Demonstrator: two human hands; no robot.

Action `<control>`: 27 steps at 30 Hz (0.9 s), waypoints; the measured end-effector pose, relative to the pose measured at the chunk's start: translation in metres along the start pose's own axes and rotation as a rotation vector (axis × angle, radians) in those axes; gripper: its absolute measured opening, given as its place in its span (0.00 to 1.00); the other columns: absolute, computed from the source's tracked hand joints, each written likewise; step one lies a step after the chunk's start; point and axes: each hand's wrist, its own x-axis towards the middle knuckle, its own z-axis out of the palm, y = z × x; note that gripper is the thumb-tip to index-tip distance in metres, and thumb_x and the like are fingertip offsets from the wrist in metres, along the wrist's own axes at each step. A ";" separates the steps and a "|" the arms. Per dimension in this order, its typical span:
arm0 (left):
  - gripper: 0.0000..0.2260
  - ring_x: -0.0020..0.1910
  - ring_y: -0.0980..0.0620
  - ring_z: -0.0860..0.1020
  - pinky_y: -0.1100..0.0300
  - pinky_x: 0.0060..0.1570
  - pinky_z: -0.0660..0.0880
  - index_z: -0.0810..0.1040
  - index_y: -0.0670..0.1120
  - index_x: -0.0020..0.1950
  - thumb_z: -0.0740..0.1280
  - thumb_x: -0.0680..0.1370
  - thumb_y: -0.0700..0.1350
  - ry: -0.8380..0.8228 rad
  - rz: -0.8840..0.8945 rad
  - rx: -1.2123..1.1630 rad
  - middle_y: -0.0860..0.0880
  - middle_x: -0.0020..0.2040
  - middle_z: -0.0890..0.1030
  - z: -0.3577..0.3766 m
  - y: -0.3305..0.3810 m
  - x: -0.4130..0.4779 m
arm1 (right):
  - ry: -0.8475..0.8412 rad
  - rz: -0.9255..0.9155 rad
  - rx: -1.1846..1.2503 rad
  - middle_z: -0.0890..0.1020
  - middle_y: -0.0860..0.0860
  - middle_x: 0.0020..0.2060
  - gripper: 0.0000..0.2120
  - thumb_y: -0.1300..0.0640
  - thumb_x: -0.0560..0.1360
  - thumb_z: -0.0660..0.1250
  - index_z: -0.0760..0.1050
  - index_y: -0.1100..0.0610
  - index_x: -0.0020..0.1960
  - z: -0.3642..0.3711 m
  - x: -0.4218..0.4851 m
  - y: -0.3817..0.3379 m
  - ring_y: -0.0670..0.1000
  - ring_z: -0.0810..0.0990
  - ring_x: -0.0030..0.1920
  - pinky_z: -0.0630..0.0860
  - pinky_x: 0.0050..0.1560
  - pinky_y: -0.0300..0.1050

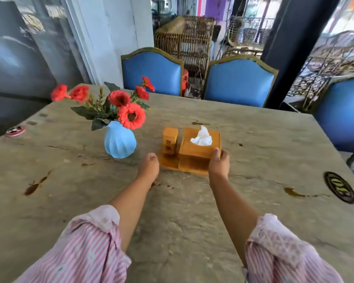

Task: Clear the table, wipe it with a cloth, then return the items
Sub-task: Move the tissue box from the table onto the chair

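Observation:
A wooden tissue holder [194, 149] with a white tissue [201, 137] sticking out stands mid-table, sharing its wooden base with a small wooden toothpick box [169, 142]. My right hand [218, 162] grips the holder's near right corner, thumb on top. My left hand [148, 167] sits at the base's near left edge, fingers curled under; whether it grips the base is unclear. Left of them stands a light blue vase [120, 142] with red artificial flowers [123, 105]. The stone table [172, 211] shows brown stains.
A round red coaster [14, 131] lies at the left edge and a black round coaster [340, 187] at the right edge. Two blue chairs [151, 71] [239, 82] stand at the far side, a third [343, 113] at the right. No cloth is in view.

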 end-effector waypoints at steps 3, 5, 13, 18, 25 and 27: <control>0.17 0.67 0.41 0.69 0.51 0.66 0.65 0.70 0.43 0.68 0.50 0.82 0.45 0.032 -0.068 -0.015 0.41 0.69 0.71 0.006 0.002 0.018 | -0.044 0.002 0.086 0.73 0.53 0.67 0.21 0.48 0.81 0.55 0.66 0.56 0.70 -0.002 -0.001 0.004 0.54 0.72 0.65 0.67 0.63 0.46; 0.18 0.68 0.41 0.69 0.51 0.66 0.65 0.68 0.41 0.69 0.49 0.83 0.46 0.043 -0.115 -0.047 0.40 0.69 0.70 0.009 0.006 0.024 | -0.089 0.000 0.126 0.72 0.52 0.67 0.22 0.47 0.80 0.56 0.65 0.56 0.71 -0.006 -0.004 0.005 0.52 0.72 0.63 0.66 0.60 0.43; 0.19 0.63 0.44 0.70 0.56 0.55 0.66 0.66 0.40 0.71 0.51 0.82 0.46 0.045 -0.267 -0.288 0.42 0.65 0.71 0.021 0.019 0.030 | -0.133 0.095 0.166 0.73 0.52 0.66 0.24 0.41 0.79 0.56 0.68 0.53 0.69 -0.004 -0.002 0.007 0.52 0.71 0.62 0.67 0.61 0.46; 0.18 0.62 0.44 0.71 0.58 0.51 0.64 0.66 0.41 0.70 0.52 0.83 0.46 0.085 -0.277 -0.410 0.43 0.65 0.72 0.026 0.013 0.028 | -0.121 0.062 0.146 0.74 0.52 0.62 0.23 0.42 0.78 0.56 0.70 0.54 0.67 -0.002 0.002 -0.006 0.53 0.72 0.60 0.69 0.60 0.47; 0.20 0.65 0.43 0.71 0.55 0.55 0.67 0.67 0.41 0.70 0.57 0.81 0.48 0.064 -0.286 -0.474 0.42 0.67 0.72 0.011 0.015 0.022 | -0.133 0.069 0.181 0.78 0.52 0.54 0.20 0.46 0.78 0.60 0.73 0.58 0.63 -0.003 0.000 -0.023 0.51 0.75 0.53 0.71 0.52 0.46; 0.23 0.66 0.42 0.70 0.52 0.62 0.68 0.66 0.41 0.71 0.61 0.79 0.50 0.044 -0.260 -0.462 0.42 0.68 0.71 0.007 0.015 0.017 | -0.140 0.081 0.208 0.78 0.51 0.53 0.19 0.47 0.78 0.60 0.73 0.58 0.64 -0.007 -0.005 -0.024 0.50 0.76 0.52 0.71 0.51 0.45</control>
